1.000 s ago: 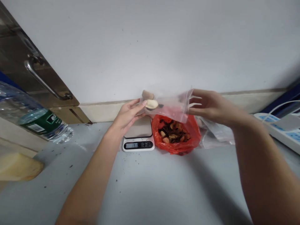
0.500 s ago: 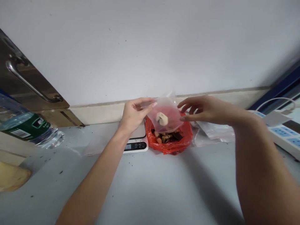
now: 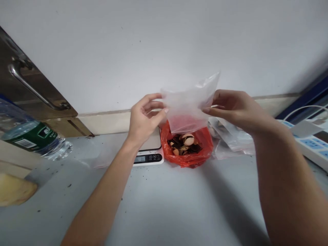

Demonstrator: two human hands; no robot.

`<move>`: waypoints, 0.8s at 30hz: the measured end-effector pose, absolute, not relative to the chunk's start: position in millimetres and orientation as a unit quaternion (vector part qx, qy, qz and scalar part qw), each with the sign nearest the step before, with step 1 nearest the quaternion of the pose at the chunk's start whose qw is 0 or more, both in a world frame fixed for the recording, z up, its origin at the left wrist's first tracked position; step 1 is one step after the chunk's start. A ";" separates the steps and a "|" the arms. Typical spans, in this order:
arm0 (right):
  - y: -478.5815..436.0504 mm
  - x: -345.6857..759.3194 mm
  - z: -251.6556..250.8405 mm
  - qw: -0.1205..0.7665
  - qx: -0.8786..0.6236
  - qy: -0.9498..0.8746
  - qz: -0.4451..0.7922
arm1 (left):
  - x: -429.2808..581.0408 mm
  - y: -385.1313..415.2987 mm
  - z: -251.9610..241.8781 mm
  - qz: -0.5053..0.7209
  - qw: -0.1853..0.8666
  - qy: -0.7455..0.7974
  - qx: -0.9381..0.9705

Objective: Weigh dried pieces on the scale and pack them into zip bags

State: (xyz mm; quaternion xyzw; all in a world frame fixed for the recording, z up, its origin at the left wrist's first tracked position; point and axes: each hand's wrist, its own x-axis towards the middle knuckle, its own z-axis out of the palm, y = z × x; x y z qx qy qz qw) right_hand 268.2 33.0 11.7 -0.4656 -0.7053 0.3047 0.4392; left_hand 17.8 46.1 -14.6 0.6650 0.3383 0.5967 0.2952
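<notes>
A clear plastic bag (image 3: pixel 188 106) hangs between my two hands, above a red plastic bag (image 3: pixel 176 160). My left hand (image 3: pixel 146 118) pinches its left edge between thumb and fingers. On the opposite edge, my right hand (image 3: pixel 230 107) is closed with the thumb below. Dark and pale dried slices (image 3: pixel 188 140) lie inside the red bag, which stands open on the table. Left of it is a white digital scale (image 3: pixel 151 159), partly hidden by my left wrist; its display is lit.
More clear bags (image 3: pixel 233 140) lie right of the red bag. A water bottle (image 3: pixel 33 136) and a yellowish object (image 3: pixel 16 189) are at the left. A power strip (image 3: pixel 312 138) sits at the right. Behind is a white wall (image 3: pixel 164 48) and a metal door handle (image 3: pixel 36 87).
The clear bag has risen and spread wider, and my right hand now grips its edge. The pale piece seen at the clear bag before no longer shows there; a pale slice shows in the red bag.
</notes>
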 end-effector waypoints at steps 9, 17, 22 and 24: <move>29.0 254.5 18.7 0.395 -0.449 -0.745 0.293 | 7.7 37.2 -2.7 0.515 0.335 0.364 0.700; 36.7 254.8 9.3 0.301 -0.491 -0.743 0.342 | 1.1 44.5 -6.9 0.603 0.285 0.385 0.638; 37.1 243.9 3.1 0.424 -0.471 -0.652 0.416 | -5.7 44.3 -10.1 0.604 0.206 0.448 0.626; 35.5 234.6 1.5 0.435 -0.459 -0.623 0.460 | -7.6 44.4 -10.7 0.621 0.193 0.458 0.606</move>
